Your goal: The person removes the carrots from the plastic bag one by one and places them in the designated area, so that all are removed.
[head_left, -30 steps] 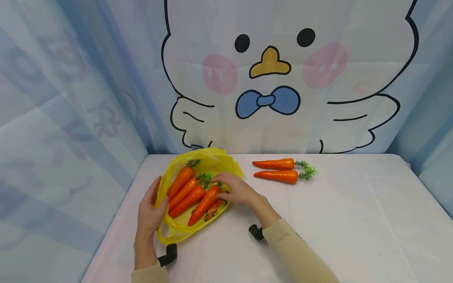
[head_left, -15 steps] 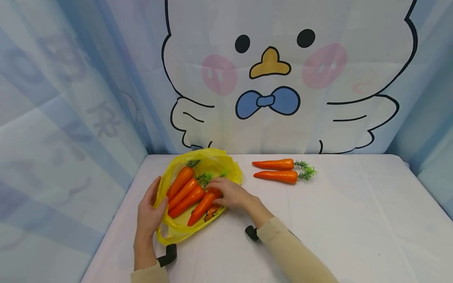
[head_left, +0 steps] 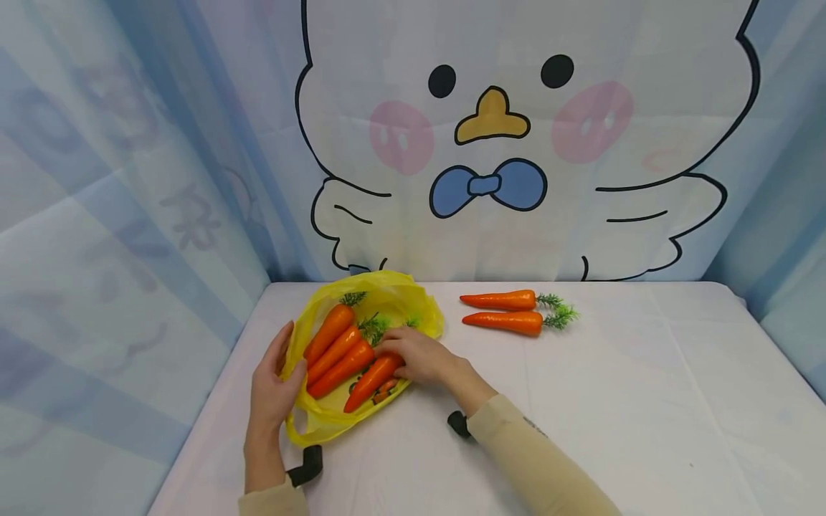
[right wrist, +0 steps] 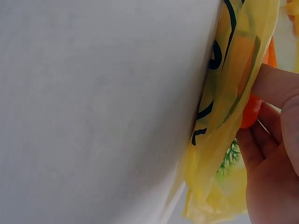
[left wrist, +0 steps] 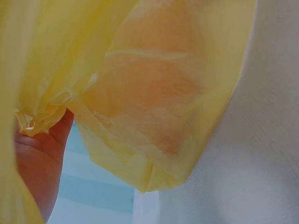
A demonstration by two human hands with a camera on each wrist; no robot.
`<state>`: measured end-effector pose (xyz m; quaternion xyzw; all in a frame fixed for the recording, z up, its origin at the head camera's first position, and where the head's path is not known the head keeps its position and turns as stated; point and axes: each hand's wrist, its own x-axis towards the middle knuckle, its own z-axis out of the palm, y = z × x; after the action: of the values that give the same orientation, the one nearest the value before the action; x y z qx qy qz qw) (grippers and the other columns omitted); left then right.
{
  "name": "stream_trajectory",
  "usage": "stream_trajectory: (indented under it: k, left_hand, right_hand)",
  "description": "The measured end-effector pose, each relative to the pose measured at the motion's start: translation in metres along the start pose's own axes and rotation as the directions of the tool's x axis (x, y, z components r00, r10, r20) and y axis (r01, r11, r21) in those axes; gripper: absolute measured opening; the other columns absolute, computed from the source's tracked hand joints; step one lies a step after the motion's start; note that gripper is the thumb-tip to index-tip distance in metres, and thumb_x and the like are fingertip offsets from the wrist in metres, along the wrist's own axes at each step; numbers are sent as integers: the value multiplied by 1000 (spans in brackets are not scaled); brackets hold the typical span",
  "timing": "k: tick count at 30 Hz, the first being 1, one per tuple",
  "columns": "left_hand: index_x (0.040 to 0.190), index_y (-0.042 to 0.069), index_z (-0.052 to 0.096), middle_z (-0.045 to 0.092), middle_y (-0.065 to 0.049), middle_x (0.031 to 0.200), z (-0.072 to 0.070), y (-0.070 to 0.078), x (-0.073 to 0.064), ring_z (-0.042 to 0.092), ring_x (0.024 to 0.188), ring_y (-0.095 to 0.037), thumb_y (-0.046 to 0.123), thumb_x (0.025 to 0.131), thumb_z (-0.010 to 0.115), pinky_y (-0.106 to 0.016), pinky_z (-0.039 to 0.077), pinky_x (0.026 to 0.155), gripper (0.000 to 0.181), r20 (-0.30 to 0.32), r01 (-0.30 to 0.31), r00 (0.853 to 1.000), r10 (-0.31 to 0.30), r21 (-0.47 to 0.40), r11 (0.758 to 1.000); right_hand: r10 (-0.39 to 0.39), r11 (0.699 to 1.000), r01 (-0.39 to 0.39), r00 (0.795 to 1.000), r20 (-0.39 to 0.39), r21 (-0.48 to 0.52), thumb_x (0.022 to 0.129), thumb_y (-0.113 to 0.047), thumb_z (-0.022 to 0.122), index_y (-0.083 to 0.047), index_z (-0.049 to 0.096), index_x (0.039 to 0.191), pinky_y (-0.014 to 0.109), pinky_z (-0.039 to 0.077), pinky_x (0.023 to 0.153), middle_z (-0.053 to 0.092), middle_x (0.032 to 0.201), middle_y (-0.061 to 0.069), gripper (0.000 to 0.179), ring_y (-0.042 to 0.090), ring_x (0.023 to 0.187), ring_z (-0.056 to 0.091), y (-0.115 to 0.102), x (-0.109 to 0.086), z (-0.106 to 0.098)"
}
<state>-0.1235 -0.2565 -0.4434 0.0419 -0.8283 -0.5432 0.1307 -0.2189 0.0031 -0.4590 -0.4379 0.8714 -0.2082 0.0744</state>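
A yellow plastic bag [head_left: 413, 294] lies on the table with its mouth spread, several orange carrots [head_left: 332, 351] with green tops inside. At the bag's left edge my left hand [head_left: 274, 387] holds the rim; in the left wrist view the yellow film [left wrist: 159, 107] covers much of that hand. My right hand [head_left: 422, 355] reaches into the bag and grips the thick end of the rightmost carrot [head_left: 371, 387]. In the right wrist view, thumb and fingers close around this carrot [right wrist: 252, 109], beside the bag wall. Its leafy top is partly hidden behind the hand.
Two more carrots [head_left: 506, 322] lie side by side on the white table [head_left: 645, 401], right of the bag, leaves pointing right. A curtain [head_left: 490, 244] with a cartoon bird hangs behind the table. A black wrist camera piece [head_left: 306, 466] sits near the left wrist.
My right hand has moved slightly left and down onto the rightmost carrot and taken hold of its thick end. That carrot has shifted slightly. The left hand stays at the bag's rim.
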Motion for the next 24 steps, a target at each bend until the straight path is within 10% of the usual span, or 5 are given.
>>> stream_trajectory:
  k: [24]
  left_hand:
    - [158, 15, 37, 36, -3, 160, 1, 2, 0, 33, 145, -21, 1, 97, 58, -14, 29, 110, 65, 8, 32, 999, -32, 7, 999]
  right_hand:
    - [-37, 999, 33, 994, -102, -39, 89, -18, 79, -15, 70, 126, 37, 40, 111, 63, 129, 1, 38, 22, 123, 54, -5, -18, -27]
